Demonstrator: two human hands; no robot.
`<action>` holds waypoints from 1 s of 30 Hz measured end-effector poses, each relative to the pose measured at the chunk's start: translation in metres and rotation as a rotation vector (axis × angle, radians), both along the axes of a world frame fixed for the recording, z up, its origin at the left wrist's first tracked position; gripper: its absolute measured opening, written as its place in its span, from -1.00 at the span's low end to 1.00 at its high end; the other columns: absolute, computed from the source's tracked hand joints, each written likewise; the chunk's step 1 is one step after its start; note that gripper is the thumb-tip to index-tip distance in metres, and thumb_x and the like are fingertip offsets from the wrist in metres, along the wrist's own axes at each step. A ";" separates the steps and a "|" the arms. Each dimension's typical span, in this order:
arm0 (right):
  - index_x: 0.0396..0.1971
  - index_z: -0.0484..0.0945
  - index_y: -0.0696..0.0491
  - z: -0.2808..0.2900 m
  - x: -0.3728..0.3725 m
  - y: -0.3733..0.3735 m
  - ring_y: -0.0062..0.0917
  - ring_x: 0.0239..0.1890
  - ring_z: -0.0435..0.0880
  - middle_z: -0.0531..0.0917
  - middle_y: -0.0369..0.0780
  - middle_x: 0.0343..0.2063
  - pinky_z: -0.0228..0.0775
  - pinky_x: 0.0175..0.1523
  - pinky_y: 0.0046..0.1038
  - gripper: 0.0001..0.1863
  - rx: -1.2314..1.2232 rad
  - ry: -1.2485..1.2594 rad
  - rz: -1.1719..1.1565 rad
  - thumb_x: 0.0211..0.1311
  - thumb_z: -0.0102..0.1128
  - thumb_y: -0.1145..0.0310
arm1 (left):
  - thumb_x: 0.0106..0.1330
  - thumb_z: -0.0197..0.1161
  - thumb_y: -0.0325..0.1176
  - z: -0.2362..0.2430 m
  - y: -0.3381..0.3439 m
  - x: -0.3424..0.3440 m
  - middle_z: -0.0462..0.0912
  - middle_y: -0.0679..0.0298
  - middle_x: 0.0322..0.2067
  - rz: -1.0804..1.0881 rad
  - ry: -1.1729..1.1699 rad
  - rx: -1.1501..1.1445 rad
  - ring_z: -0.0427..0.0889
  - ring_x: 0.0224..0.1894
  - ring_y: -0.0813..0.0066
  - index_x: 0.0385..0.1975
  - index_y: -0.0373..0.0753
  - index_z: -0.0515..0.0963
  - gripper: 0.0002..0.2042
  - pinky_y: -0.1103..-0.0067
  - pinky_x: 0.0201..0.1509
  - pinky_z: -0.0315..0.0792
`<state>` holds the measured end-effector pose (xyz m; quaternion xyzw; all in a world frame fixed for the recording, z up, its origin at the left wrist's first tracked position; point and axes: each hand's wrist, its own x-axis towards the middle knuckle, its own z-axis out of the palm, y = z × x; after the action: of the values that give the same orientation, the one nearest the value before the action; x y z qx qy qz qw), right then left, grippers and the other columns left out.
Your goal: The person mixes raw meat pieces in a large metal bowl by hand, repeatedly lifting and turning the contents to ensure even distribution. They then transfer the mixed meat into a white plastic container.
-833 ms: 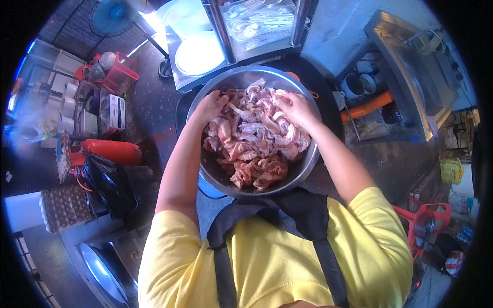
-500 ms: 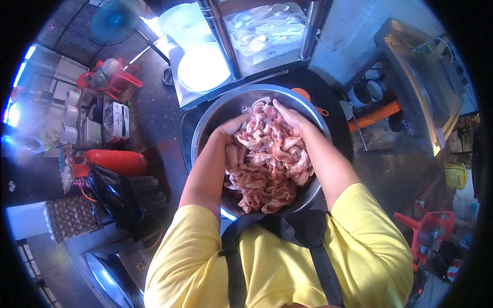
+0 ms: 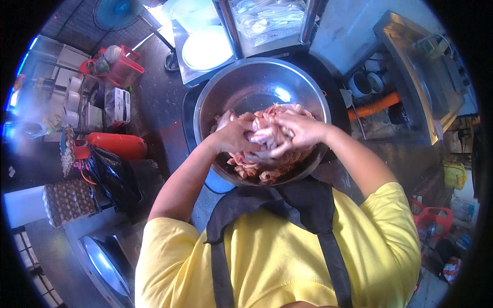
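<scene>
A wide steel bowl [image 3: 241, 84] holds a heap of raw meat strips [image 3: 267, 164], pink and pale, lying in its near half. My left hand [image 3: 237, 135] curls over the left side of the heap, its fingertips sunk among the strips. From the right, my right hand [image 3: 303, 132] grips the heap with bent fingers. A folded clump of meat is squeezed between the two hands. Some fingertips are hidden in the meat. The bowl's far inner wall shows bare metal.
The bowl rests on a dark round surface [image 3: 190, 110]. Beyond it stands a metal rack with a white round lid [image 3: 207, 49] and a bag of plastic cutlery [image 3: 268, 23]. A red gas cylinder [image 3: 120, 146], black bag [image 3: 110, 177] and egg trays [image 3: 72, 200] are left.
Both hands have come back from the bowl's far side toward me, drawing the meat into the near half. The bowl's far inner wall is now uncovered, and my elbows have spread outward.
</scene>
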<state>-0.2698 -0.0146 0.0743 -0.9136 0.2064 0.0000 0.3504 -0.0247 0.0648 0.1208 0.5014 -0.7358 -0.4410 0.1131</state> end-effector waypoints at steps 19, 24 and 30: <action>-0.05 0.53 -0.07 -0.105 -0.001 0.043 -0.14 0.12 0.41 0.51 -0.22 0.00 0.36 0.17 -0.28 -0.65 -0.559 -0.221 -0.035 0.12 0.15 0.26 | 0.05 0.27 -0.31 -0.084 0.079 -0.073 0.36 0.12 0.02 0.061 -0.513 -0.374 0.39 0.01 -0.25 -0.06 -0.01 0.53 -0.62 0.03 -0.02 0.45; -0.08 0.56 -0.22 -0.096 0.018 -0.027 -0.35 0.19 0.35 0.47 -0.36 0.02 0.14 0.33 -0.22 -0.66 -0.979 0.066 0.314 0.10 0.14 0.16 | 0.05 0.33 -0.21 -0.090 0.049 -0.106 0.35 0.06 0.04 0.281 -0.472 -0.309 0.40 0.04 -0.14 -0.03 -0.07 0.47 -0.56 0.05 0.00 0.42; -0.31 0.64 -0.06 -0.002 0.035 -0.028 -0.43 0.11 0.48 0.61 -0.34 -0.12 0.24 0.25 -0.32 -0.80 -0.474 0.172 0.154 0.04 0.14 0.46 | 0.07 0.40 -0.22 -0.128 0.024 -0.102 0.52 0.07 -0.04 0.309 -0.069 0.040 0.51 0.00 0.21 0.19 -0.27 0.23 -0.31 0.33 0.07 0.40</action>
<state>-0.2344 -0.0423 0.0720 -0.9798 0.1596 0.0558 0.1066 -0.1263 0.0891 -0.0073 0.6255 -0.6445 -0.4154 0.1444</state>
